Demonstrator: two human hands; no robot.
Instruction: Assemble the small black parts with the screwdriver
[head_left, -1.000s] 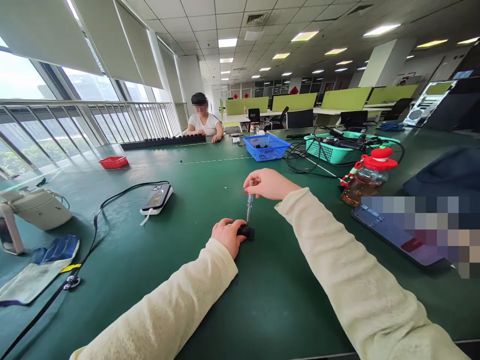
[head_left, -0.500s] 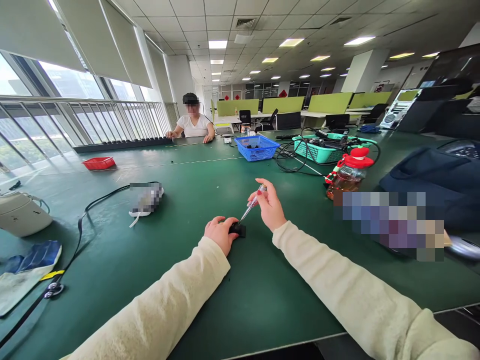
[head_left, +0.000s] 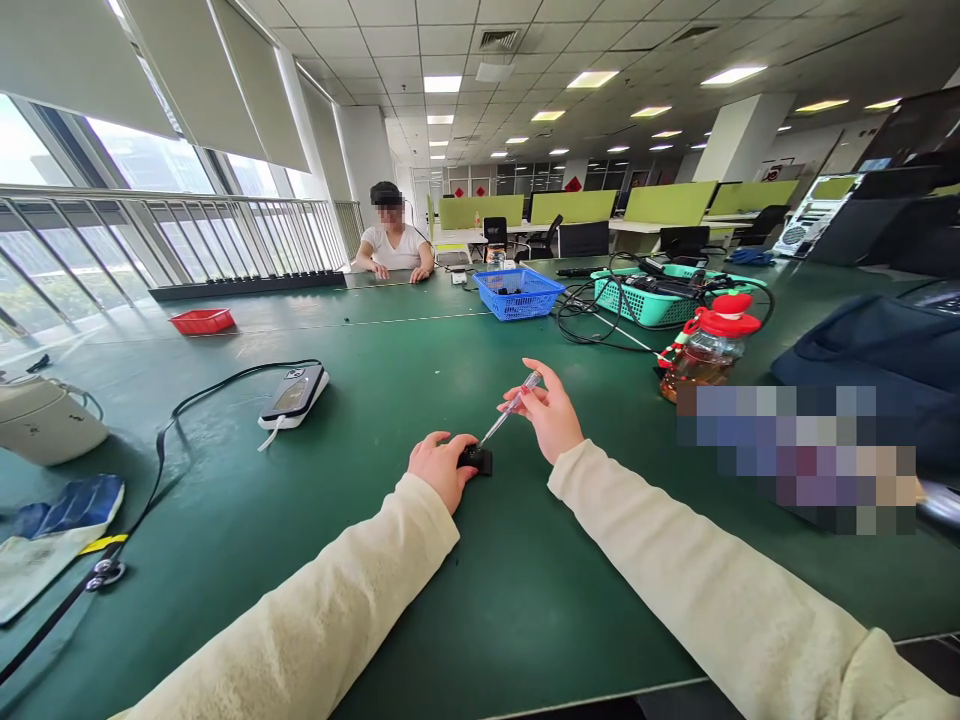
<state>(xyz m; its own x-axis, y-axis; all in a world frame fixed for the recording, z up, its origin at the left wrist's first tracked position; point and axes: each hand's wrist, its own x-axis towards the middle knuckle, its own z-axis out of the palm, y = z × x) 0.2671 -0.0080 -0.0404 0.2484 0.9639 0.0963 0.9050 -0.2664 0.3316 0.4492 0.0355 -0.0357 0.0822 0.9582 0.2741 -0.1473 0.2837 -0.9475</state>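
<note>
A small black part [head_left: 477, 461] rests on the green tabletop [head_left: 525, 630], pinned there by my left hand [head_left: 437, 468], whose fingers close around its left side. My right hand [head_left: 552, 412] grips a screwdriver [head_left: 514, 405] by its clear handle. The shaft slants down to the left, and its tip meets the top of the black part near my left fingertips. What exactly the tip engages is too small to tell.
A phone [head_left: 294, 394] on a white block lies left, near a strap. Farther back are a red tray [head_left: 202, 321], a blue basket [head_left: 517, 293] and a green basket [head_left: 649, 305] with cables. A red-lidded jar [head_left: 709, 350] stands right. A person [head_left: 392, 240] sits opposite.
My right hand has shifted slightly to the right and the screwdriver leans over more. Its tip stays at the black part, and my left hand keeps its hold. The view has turned slightly.
</note>
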